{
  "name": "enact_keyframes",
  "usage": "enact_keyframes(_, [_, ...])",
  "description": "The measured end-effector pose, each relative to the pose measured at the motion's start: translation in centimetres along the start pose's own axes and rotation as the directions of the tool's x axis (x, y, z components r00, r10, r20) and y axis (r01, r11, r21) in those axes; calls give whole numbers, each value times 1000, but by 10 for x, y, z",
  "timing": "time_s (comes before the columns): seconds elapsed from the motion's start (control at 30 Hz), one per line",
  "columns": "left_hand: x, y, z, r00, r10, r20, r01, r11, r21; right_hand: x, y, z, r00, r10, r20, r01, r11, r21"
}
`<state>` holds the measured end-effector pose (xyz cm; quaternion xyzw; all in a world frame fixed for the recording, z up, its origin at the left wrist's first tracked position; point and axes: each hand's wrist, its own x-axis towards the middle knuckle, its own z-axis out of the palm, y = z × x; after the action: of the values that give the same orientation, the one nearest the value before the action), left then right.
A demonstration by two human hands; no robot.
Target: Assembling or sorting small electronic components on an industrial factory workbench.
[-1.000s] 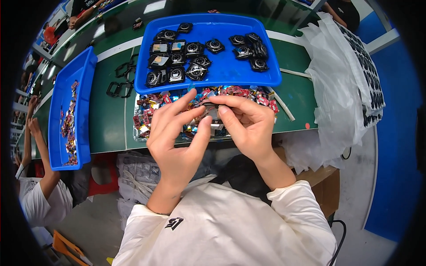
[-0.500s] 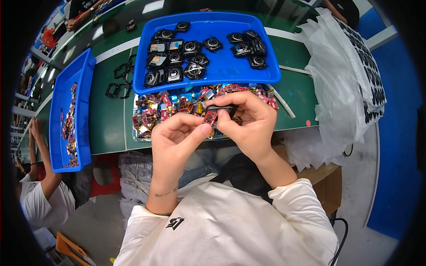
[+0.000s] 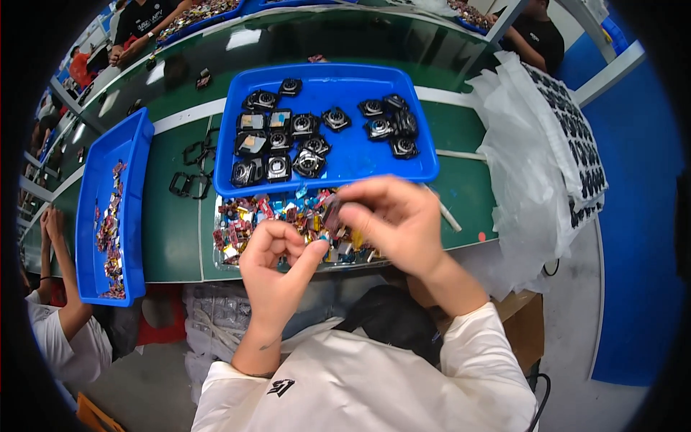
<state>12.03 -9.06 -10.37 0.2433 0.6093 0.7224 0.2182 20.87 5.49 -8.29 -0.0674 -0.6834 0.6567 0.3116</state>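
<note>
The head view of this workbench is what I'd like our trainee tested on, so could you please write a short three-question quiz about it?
1. True or false: the blue tray in front of the person holds small black parts.
2. Which hand pinches a small dark part above the pile of colourful pieces? A) left hand B) right hand C) neither
3. Fill in: a second long blue tray lies to the person's ____.

Key
1. True.
2. B. The right hand's fingers close on a small dark part; the picture does not show plainly whether the left hand holds anything.
3. Left.
</note>
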Motion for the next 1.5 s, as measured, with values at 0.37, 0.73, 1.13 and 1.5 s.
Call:
enact_keyframes(0.37, [-5,-11,-33,989,135,-64,-126,984,129,214,95,-238,763,-89,-640,-284,843,-456])
enact_keyframes(0.73, [22,1,-21,914,400,-68,-303,786,539,232,143,-311,484,-113,-867,-690,560,-459])
enact_keyframes(1.13, [42,1,-7,819,563,109,-448,510,734,184,110,-270,818,48,-574,-394,774,-496])
enact_keyframes(1.5, [43,14,-5,829,543,137,-528,676,514,63,-31,-15,827,-295,478,509,753,-417])
